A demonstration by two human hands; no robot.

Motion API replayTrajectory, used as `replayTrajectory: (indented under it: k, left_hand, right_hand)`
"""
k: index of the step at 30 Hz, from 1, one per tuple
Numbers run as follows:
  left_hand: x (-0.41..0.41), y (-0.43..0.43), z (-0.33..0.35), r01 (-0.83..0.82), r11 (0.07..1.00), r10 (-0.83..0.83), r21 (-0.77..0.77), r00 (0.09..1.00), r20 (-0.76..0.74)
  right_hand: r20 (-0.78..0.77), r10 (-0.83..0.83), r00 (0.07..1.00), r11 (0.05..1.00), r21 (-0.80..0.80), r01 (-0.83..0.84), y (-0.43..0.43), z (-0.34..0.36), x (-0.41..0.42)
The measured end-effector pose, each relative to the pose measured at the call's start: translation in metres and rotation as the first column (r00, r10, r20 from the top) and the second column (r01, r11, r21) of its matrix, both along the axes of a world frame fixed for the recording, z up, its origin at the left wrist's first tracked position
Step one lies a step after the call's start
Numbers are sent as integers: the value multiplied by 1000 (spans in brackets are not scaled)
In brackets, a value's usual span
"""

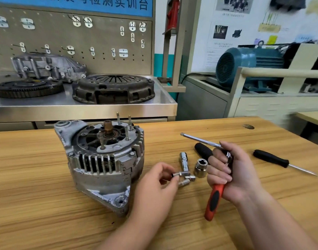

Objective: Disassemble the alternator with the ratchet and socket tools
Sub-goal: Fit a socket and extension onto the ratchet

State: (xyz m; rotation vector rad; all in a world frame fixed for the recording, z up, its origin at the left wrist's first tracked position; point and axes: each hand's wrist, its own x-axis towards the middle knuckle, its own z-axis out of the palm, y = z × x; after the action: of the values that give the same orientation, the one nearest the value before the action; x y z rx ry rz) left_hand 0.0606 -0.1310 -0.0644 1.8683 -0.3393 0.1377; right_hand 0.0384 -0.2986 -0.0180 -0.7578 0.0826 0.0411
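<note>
Alternator [104,165] rests left of centre on the wooden table [28,204], its studded face tilted upward, probably so the fasteners can be reached from above. Just right of it, the left hand [160,179] pinches a small socket [176,174] beside the loose sockets [201,167] lying between the hands. The right hand [234,174], apart from the left, is wrapped round the ratchet [215,197], its extension bar [199,140] pointing up-left, seemingly offered to receive that socket. A screwdriver [273,159] lies unused far right.
</note>
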Motion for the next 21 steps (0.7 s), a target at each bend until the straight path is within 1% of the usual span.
replayTrajectory:
  k: [2, 4, 7, 10, 13, 15, 19, 21]
  left_hand:
    - [2, -1, 1, 13, 989, -32, -150, 992, -119]
    - [2, -2, 4, 25, 937, -115, -348, 964, -241]
    - [1, -4, 8, 18, 798, -273, -603, 902, -334]
    - [0, -4, 12, -23, 644, -432, -765, 814, -389]
    - [-2, -4, 17, -111, 532, -550, -839, 709, -442]
    - [-3, -5, 21, -159, 491, -597, -857, 655, -464]
    - [-5, -5, 23, -225, 448, -645, -865, 589, -487]
    - [-5, -6, 22, -238, 461, -644, -855, 573, -507]
  right_hand:
    - [-29, -41, 999, 999, -8, 41, -3, -1, 2]
    - [-39, -66, 997, 998, 8, 66, -6, -2, 2]
    - [-33, -71, 997, 997, 16, 72, -7, -2, 2]
    - [21, -23, 1000, 999, 32, 23, -6, -1, 0]
    - [64, 32, 997, 998, 44, -35, -4, 0, -1]
    - [83, 60, 995, 997, 42, -63, -3, 1, -1]
    - [88, 93, 992, 995, 32, -96, 2, 0, -1]
    - [76, 100, 992, 995, 17, -101, 4, -1, -2]
